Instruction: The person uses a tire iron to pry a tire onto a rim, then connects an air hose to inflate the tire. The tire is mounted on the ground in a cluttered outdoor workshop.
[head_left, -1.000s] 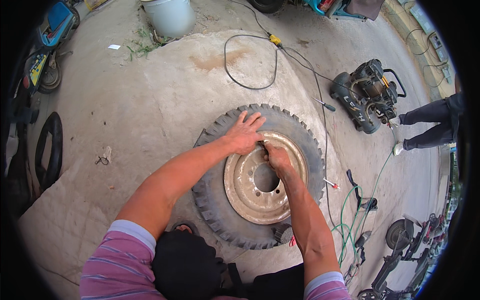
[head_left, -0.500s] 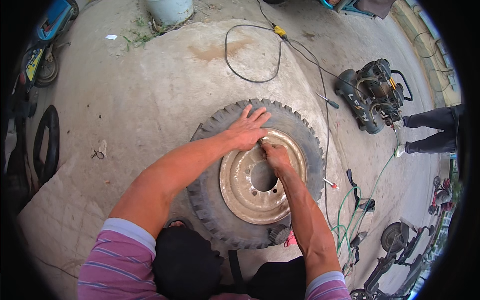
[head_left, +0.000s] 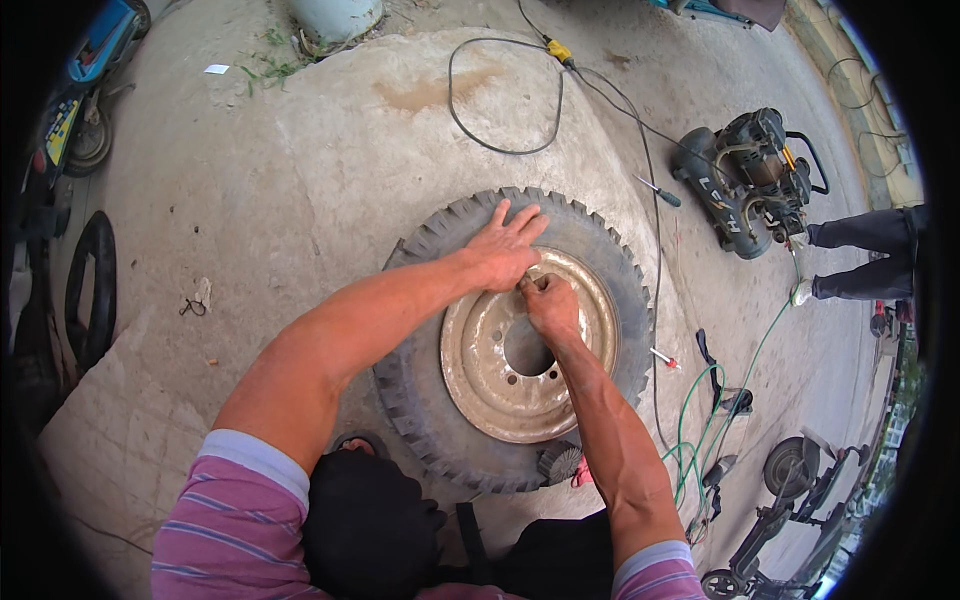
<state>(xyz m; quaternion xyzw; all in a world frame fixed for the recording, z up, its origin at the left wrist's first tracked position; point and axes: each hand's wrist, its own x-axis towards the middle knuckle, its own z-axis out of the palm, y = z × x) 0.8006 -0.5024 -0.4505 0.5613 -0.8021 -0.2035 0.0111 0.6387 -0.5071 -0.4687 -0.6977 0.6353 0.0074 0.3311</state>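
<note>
A large treaded tyre point(head_left: 418, 390) lies flat on the concrete with a rusty cream metal rim point(head_left: 480, 390) in it. My left hand point(head_left: 500, 255) rests on the upper part of the tyre, fingers spread over the sidewall and thumb reaching down to the rim. My right hand point(head_left: 550, 305) has its fingers pinched at the rim just above the centre hole, touching or very near my left thumb; what they grip is hidden. A dark round ridged object point(head_left: 560, 462) is by the lower right of the tyre.
An air compressor point(head_left: 745, 180) stands right, beside a person's legs point(head_left: 860, 232). Around me are cords point(head_left: 500, 150), a green hose point(head_left: 710, 450), a screwdriver point(head_left: 668, 198), an inner tube point(head_left: 95, 300), a scooter point(head_left: 790, 470), a small ride-on vehicle point(head_left: 85, 100) and a white bucket point(head_left: 335, 15).
Both hands keep almost the same place on the wheel, with only small movement at the fingers. The whole view has shifted slightly, so the wheel and compressor appear higher in the picture.
</note>
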